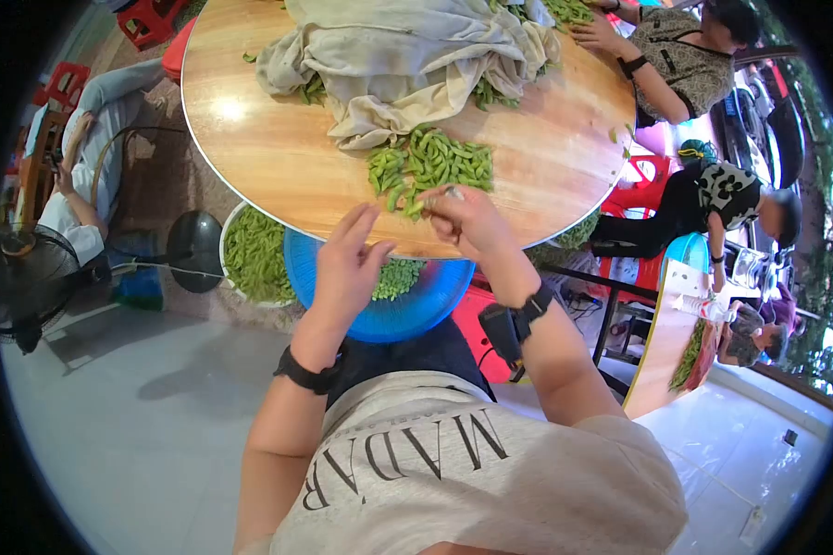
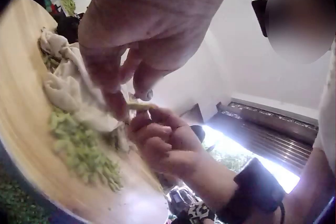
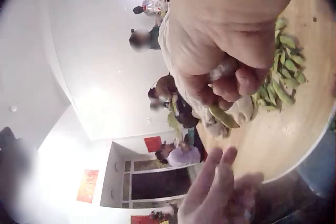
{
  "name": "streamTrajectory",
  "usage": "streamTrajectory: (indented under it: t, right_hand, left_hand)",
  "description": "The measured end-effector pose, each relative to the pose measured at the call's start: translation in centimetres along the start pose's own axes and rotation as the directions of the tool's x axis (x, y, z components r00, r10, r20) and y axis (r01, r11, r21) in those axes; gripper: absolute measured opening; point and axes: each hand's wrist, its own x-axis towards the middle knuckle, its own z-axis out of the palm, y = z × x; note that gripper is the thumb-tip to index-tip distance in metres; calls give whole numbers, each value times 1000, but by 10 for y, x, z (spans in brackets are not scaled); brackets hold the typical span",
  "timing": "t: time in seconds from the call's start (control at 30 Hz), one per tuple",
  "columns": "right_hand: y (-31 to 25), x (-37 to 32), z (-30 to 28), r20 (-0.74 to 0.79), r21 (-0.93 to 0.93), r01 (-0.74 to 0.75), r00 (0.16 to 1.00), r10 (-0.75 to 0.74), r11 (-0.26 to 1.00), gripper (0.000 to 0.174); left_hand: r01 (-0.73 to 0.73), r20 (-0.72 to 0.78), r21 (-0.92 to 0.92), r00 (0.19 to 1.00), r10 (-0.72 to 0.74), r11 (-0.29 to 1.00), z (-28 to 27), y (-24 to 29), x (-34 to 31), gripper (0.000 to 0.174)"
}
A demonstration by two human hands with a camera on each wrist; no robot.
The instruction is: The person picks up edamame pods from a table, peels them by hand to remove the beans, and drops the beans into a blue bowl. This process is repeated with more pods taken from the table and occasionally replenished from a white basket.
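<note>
My right hand (image 1: 475,225) pinches a green soybean pod (image 3: 224,117) between thumb and fingers, over the near edge of the round wooden table (image 1: 278,157). The pod sticks out from the fingertips toward my left hand (image 1: 344,264). That hand's fingers are mostly straight, with the thumb spread; in the head view a gap separates the two hands. A pile of green pods (image 1: 444,159) lies just beyond the right hand. Below both hands, a blue basin (image 1: 449,296) holds pale green shelled beans (image 1: 396,278).
A cream cloth (image 1: 389,60) covers more pods at the table's middle. Left of the basin stands a white-rimmed container of green pods (image 1: 257,254). A person (image 1: 680,60) works at the far right side, another person (image 1: 727,199) sits nearer, and a fan (image 1: 37,277) stands left.
</note>
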Motion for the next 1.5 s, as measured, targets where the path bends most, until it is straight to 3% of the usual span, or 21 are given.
streamTrajectory:
  t: [0.13,0.23,0.27,0.37,0.47,0.57,0.67,0.77,0.97,1.07,1.17,1.27,1.37,1.5]
  right_hand:
    - [0,-38,16,114,79,-45,993,36,996,14]
    - [-13,-57,15,27,-339,57,998,-51,939,25]
    - [-13,-62,16,51,-319,34,999,-19,947,30]
    - [-7,-74,16,140,-292,2,989,41,957,43]
    - [2,-76,20,225,-266,13,973,49,964,47]
    - [3,-78,21,269,-231,5,961,59,973,45]
    - [3,-81,25,207,-203,0,977,43,979,42]
    - [9,-80,21,216,-215,26,976,22,976,37]
    - [17,-78,22,181,-145,72,982,-45,987,31]
    - [16,-78,21,209,-182,122,974,-83,976,30]
    - [15,-77,22,209,-321,218,966,-155,922,28]
    - [15,-74,27,170,-335,239,967,-191,912,27]
    - [15,-74,32,172,-387,290,955,-240,875,24]
    - [23,-68,25,256,-466,289,949,-185,836,22]
  left_hand:
    - [184,160,-99,973,-167,978,9,20,-6,21]
    - [270,141,-140,958,-250,953,8,32,-19,15]
    - [283,112,-165,957,-267,945,7,34,-23,14]
    - [95,79,51,992,-99,994,9,42,-31,15]
    - [-253,90,235,967,239,938,13,44,-35,16]
    - [-206,108,293,977,181,934,14,56,-40,16]
    - [-238,92,299,971,220,924,18,58,-43,13]
    - [-184,75,298,983,170,937,21,60,-46,10]
    - [-203,-6,301,977,214,932,28,57,-49,9]
    - [73,-44,19,996,-72,997,31,48,-53,6]
    - [282,-3,-182,958,-287,942,31,50,-53,10]
    - [177,-113,-248,971,-210,952,37,38,-50,13]
    - [292,-63,-408,936,-346,865,33,40,-48,14]
    - [457,125,-632,857,-500,626,22,33,-43,14]
